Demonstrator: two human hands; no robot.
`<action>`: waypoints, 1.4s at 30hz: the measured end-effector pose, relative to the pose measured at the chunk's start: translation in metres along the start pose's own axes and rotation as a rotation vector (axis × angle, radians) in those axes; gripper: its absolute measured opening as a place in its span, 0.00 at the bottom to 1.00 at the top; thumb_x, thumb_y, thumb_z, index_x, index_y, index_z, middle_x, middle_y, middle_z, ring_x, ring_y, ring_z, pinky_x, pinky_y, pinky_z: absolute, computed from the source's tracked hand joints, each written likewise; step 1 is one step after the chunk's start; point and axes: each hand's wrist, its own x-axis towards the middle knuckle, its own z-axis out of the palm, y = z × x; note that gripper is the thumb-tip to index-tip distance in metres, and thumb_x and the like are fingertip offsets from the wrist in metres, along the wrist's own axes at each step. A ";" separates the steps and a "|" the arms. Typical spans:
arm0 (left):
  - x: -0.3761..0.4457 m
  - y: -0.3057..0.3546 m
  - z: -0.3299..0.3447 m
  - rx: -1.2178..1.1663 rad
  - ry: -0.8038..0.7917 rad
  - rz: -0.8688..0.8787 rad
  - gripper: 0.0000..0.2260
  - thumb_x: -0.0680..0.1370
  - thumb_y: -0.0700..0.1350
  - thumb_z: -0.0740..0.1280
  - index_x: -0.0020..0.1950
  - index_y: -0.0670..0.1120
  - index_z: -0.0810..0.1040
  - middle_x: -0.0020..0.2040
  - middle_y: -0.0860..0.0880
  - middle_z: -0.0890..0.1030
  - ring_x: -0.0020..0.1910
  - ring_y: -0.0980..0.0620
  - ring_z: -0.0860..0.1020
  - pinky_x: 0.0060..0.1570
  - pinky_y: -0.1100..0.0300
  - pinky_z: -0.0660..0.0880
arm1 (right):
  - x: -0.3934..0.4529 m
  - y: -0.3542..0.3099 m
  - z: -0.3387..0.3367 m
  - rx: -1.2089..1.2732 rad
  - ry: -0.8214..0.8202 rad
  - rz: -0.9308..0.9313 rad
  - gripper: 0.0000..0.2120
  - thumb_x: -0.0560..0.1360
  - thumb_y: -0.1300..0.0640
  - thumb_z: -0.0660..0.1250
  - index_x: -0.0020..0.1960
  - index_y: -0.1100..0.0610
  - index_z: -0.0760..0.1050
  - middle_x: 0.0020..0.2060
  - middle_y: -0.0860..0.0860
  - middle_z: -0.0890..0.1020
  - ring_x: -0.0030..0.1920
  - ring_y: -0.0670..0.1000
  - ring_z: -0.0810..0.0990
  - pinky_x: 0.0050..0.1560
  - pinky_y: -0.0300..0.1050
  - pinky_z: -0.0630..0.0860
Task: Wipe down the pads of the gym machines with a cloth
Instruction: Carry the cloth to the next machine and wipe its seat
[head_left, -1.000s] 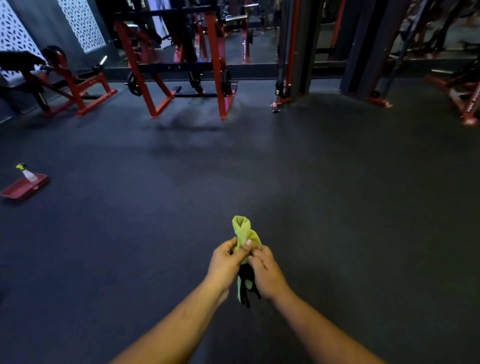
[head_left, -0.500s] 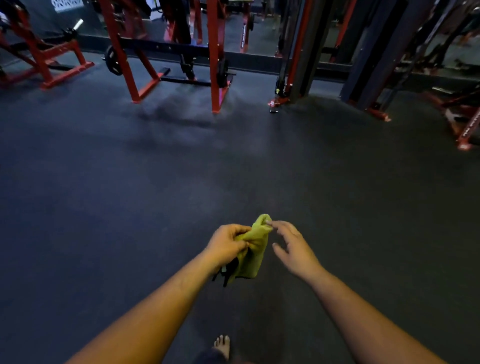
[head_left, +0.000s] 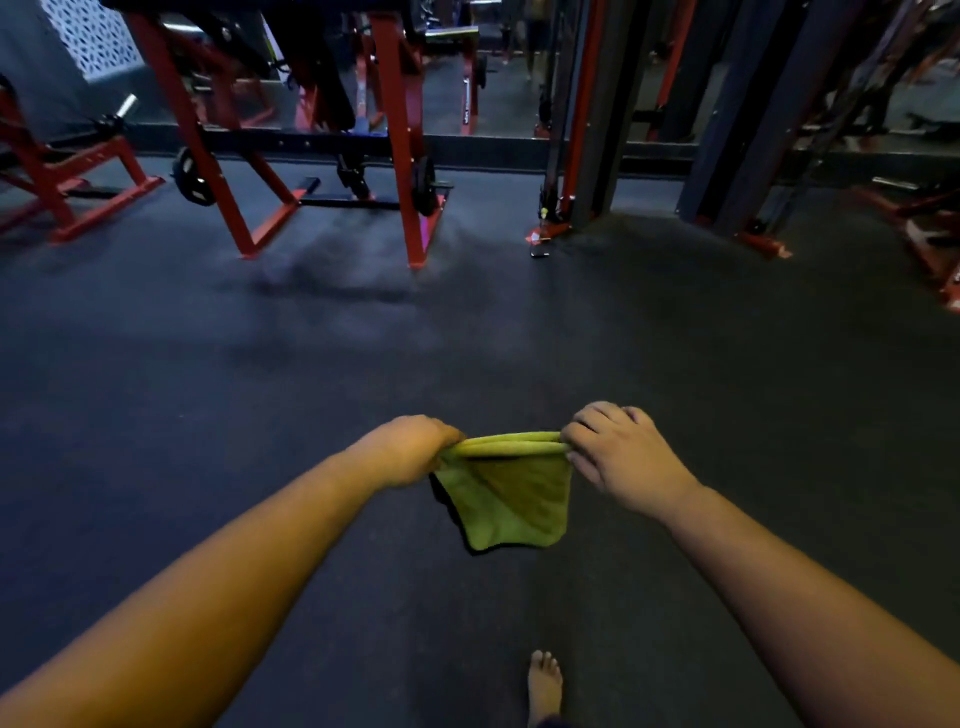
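A yellow-green cloth (head_left: 511, 493) with a dark edge hangs folded between my two hands, above the dark floor in the lower middle of the head view. My left hand (head_left: 415, 449) grips its top left corner. My right hand (head_left: 618, 457) pinches the top right corner, and the top edge is stretched straight between them. A red-framed gym machine (head_left: 400, 130) with a black pad high up stands ahead at the upper left, well beyond my hands.
Another red machine (head_left: 62, 176) stands at the far left, a black and red cable tower (head_left: 587, 119) at the upper middle, more red frames (head_left: 930, 228) at the right. Dark rubber floor (head_left: 311, 364) lies between me and them. My bare foot (head_left: 544, 683) shows at the bottom.
The cloth was bunched in my left hand with the right hand just off it. Now both hands hold it and have pulled apart, spreading it. The view has moved closer to the machines.
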 end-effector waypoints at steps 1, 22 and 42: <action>0.020 -0.005 -0.009 0.071 -0.028 -0.041 0.14 0.79 0.44 0.65 0.65 0.52 0.78 0.60 0.49 0.82 0.58 0.45 0.80 0.55 0.52 0.77 | 0.018 0.015 0.000 0.019 -0.045 0.019 0.11 0.79 0.42 0.62 0.59 0.44 0.73 0.58 0.43 0.76 0.66 0.49 0.73 0.59 0.56 0.72; 0.373 -0.187 -0.136 -1.880 0.350 -0.291 0.23 0.74 0.46 0.73 0.66 0.38 0.79 0.58 0.40 0.85 0.56 0.41 0.85 0.55 0.46 0.82 | 0.449 0.218 0.064 1.964 0.410 0.880 0.13 0.81 0.51 0.67 0.63 0.55 0.75 0.51 0.54 0.85 0.45 0.47 0.85 0.46 0.47 0.82; 0.752 -0.355 -0.255 -1.540 0.487 -0.519 0.30 0.69 0.50 0.82 0.65 0.46 0.73 0.59 0.47 0.84 0.56 0.49 0.84 0.53 0.52 0.82 | 0.700 0.465 0.220 1.905 0.373 0.872 0.27 0.69 0.62 0.78 0.66 0.53 0.78 0.60 0.54 0.84 0.59 0.56 0.84 0.60 0.57 0.81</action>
